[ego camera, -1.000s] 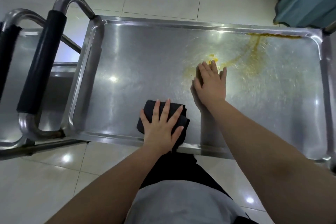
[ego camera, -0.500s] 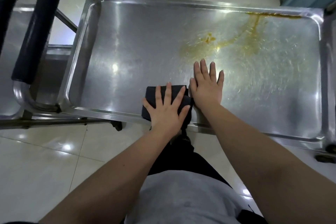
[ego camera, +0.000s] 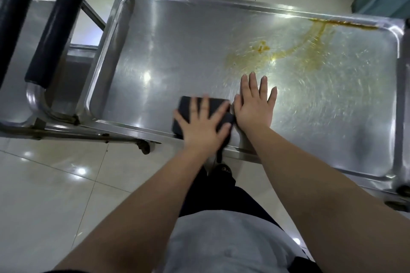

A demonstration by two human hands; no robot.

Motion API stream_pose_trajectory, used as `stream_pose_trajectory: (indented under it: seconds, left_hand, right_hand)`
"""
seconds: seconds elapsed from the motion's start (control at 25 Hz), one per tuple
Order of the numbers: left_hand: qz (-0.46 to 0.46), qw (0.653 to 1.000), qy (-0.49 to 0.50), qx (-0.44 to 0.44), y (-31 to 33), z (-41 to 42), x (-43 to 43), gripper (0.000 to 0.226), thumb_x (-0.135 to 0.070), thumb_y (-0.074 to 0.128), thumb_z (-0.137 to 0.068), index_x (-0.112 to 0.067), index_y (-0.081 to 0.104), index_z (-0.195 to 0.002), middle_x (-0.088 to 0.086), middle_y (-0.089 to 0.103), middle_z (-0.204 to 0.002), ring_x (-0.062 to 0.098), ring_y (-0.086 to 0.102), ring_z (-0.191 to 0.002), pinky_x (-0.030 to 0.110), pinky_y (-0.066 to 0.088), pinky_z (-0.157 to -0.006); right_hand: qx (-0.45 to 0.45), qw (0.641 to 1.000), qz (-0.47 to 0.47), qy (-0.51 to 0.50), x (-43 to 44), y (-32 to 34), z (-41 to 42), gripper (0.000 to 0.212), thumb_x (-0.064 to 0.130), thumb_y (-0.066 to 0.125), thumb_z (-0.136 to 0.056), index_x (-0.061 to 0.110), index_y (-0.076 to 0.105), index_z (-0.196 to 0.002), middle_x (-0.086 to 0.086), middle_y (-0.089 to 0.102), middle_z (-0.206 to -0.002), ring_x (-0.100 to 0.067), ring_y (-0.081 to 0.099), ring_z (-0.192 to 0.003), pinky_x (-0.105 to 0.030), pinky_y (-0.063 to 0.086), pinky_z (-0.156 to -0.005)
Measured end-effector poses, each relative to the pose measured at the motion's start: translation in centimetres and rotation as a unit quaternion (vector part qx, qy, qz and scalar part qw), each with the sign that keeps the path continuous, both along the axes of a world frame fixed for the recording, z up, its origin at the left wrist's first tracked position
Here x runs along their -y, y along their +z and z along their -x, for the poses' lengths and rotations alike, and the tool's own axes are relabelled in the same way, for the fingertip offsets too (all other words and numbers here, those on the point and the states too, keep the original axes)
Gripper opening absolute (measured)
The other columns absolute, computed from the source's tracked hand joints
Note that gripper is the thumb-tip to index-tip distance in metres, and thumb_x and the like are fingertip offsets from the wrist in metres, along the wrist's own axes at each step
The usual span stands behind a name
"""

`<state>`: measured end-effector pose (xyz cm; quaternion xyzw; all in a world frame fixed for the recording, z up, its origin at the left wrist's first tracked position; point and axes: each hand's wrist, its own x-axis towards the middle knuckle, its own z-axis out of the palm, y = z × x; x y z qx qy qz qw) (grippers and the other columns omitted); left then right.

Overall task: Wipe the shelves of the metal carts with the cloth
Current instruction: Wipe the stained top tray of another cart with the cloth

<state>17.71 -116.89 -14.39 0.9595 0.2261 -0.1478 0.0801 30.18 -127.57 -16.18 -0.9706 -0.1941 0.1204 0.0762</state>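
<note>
Cloth [ego camera: 213, 106] flat on shelf [ego camera: 177, 51] near front rim, left hand [ego camera: 202, 126] pressing it, fingers spread straight. Right hand [ego camera: 253, 106] flat on bare metal just beside cloth, grasping nothing. Yellow stain [ego camera: 295, 51] beyond.

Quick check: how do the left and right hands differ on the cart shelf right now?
The left hand presses on the dark cloth; the right hand lies on the bare shelf. The left hand sits by the near rim; the right hand reaches further in, toward the yellow stain. Both are flat with straight, spread fingers.
</note>
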Motion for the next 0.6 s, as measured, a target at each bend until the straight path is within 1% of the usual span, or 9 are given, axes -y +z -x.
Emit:
stream_pose_trajectory:
  seconds: [0.08, 0.16, 0.24, 0.32, 0.36, 0.44, 0.48, 0.52, 0.6]
  left_hand:
    - [0.003, 0.998, -0.065, 0.003, 0.1, 0.1, 1.6, 0.059, -0.070, 0.011, -0.091, -0.058, -0.003, -0.146, -0.002, -0.004, -0.164, 0.025, -0.011, -0.148, 0.074, -0.009, -0.104]
    - [0.007, 0.998, -0.054, 0.019, 0.0, 1.2, -1.7, 0.059, -0.073, 0.011, -0.090, -0.060, -0.003, -0.146, -0.006, -0.006, -0.164, 0.020, -0.010, -0.149, 0.073, -0.005, -0.107]
    - [-0.021, 0.999, 0.012, 0.022, 0.3, 3.7, -7.3, 0.060, -0.074, 0.011, -0.087, -0.061, -0.002, -0.145, -0.008, -0.005, -0.164, 0.018, -0.007, -0.149, 0.070, -0.002, -0.109]
    - [-0.037, 0.995, 0.097, -0.003, 1.0, 5.9, -12.6, 0.061, -0.073, 0.008, -0.086, -0.061, -0.003, -0.145, -0.006, -0.004, -0.164, 0.020, -0.006, -0.150, 0.070, 0.001, -0.110]
    - [-0.041, 0.990, 0.133, -0.016, 1.2, 6.1, -14.2, 0.061, -0.072, 0.005, -0.086, -0.060, -0.005, -0.145, -0.005, -0.005, -0.164, 0.022, -0.007, -0.150, 0.071, 0.001, -0.110]
    - [-0.049, 0.981, 0.184, -0.034, 1.1, 4.7, -13.6, 0.062, -0.071, 0.002, -0.086, -0.058, -0.008, -0.146, -0.001, -0.007, -0.164, 0.027, -0.010, -0.149, 0.074, -0.001, -0.107]
    - [-0.050, 0.982, 0.180, -0.032, 0.9, 3.3, -11.7, 0.062, -0.071, 0.003, -0.087, -0.057, -0.009, -0.146, 0.001, -0.008, -0.164, 0.030, -0.010, -0.149, 0.076, -0.003, -0.105]
    - [-0.039, 0.989, 0.142, -0.028, 0.8, 1.9, -9.0, 0.062, -0.071, 0.007, -0.088, -0.056, -0.009, -0.146, 0.003, -0.008, -0.164, 0.032, -0.010, -0.148, 0.077, -0.006, -0.103]
    - [-0.004, 1.000, 0.014, -0.010, 0.6, -0.2, -3.5, 0.063, -0.070, 0.013, -0.089, -0.054, -0.004, -0.148, 0.008, -0.002, -0.164, 0.035, -0.007, -0.148, 0.077, -0.011, -0.099]
  right_hand:
    - [-0.004, 1.000, -0.002, 0.004, 0.4, 0.0, -0.7, 0.063, 0.046, 0.005, -0.096, 0.028, 0.004, -0.156, 0.006, -0.001, -0.164, -0.023, -0.009, -0.150, -0.053, -0.007, -0.119]
    - [-0.005, 1.000, -0.007, 0.013, 0.5, -0.1, -1.0, 0.062, 0.046, 0.007, -0.097, 0.028, 0.004, -0.156, 0.007, -0.001, -0.164, -0.024, -0.010, -0.150, -0.052, -0.009, -0.119]
    - [-0.004, 1.000, -0.005, 0.016, 0.5, -0.2, -1.0, 0.062, 0.046, 0.006, -0.097, 0.028, 0.004, -0.156, 0.007, -0.002, -0.164, -0.024, -0.011, -0.150, -0.052, -0.010, -0.118]
    - [-0.002, 1.000, 0.006, 0.017, 0.5, -0.2, -0.8, 0.063, 0.047, 0.004, -0.096, 0.029, 0.002, -0.156, 0.007, -0.003, -0.164, -0.023, -0.012, -0.150, -0.052, -0.011, -0.118]
    - [0.000, 1.000, 0.008, 0.013, 0.4, -0.2, -0.7, 0.062, 0.046, 0.004, -0.096, 0.030, 0.002, -0.156, 0.007, -0.004, -0.164, -0.023, -0.012, -0.150, -0.052, -0.011, -0.118]
    - [0.000, 1.000, 0.010, 0.010, 0.3, -0.1, -0.6, 0.061, 0.045, 0.006, -0.097, 0.029, 0.003, -0.156, 0.007, -0.003, -0.164, -0.024, -0.011, -0.150, -0.052, -0.010, -0.119]
    - [-0.001, 1.000, 0.012, 0.011, 0.2, -0.1, -0.6, 0.061, 0.044, 0.009, -0.098, 0.029, 0.003, -0.157, 0.007, -0.002, -0.164, -0.024, -0.010, -0.150, -0.053, -0.009, -0.119]
    - [-0.002, 1.000, 0.012, 0.008, 0.1, 0.0, -0.6, 0.060, 0.043, 0.011, -0.099, 0.029, 0.004, -0.157, 0.008, -0.001, -0.164, -0.025, -0.009, -0.150, -0.053, -0.008, -0.119]
    - [-0.003, 1.000, 0.011, 0.000, 0.1, 0.1, -0.6, 0.060, 0.043, 0.014, -0.099, 0.030, 0.005, -0.157, 0.008, 0.000, -0.164, -0.024, -0.008, -0.150, -0.052, -0.008, -0.119]
